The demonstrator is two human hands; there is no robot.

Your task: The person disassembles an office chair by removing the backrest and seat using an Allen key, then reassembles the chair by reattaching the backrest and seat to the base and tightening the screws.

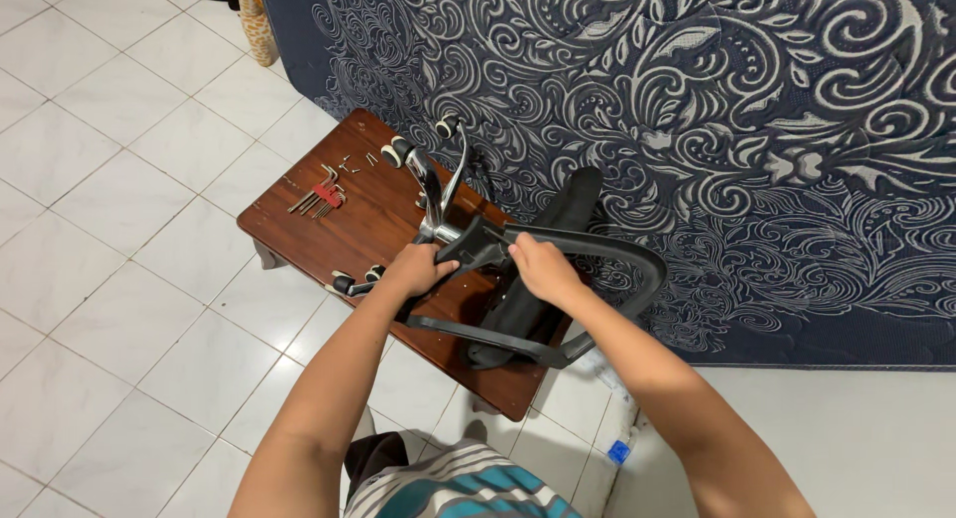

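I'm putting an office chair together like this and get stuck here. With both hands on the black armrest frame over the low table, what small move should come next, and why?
Probably steady the black armrest frame with the right hand while the left hand seats its end against the chrome wheeled base. Both hands grip the frame near that joint, and the hex keys and loose screws lie untouched on the wooden table.

The floor is laid with large white glossy tiles with thin grey joints, evenly lit and faintly reflective. A low, dark reddish-brown wooden table stands on it at an angle. Just behind the table, a big mattress in dark blue fabric with a pale swirling leaf pattern fills the upper right.
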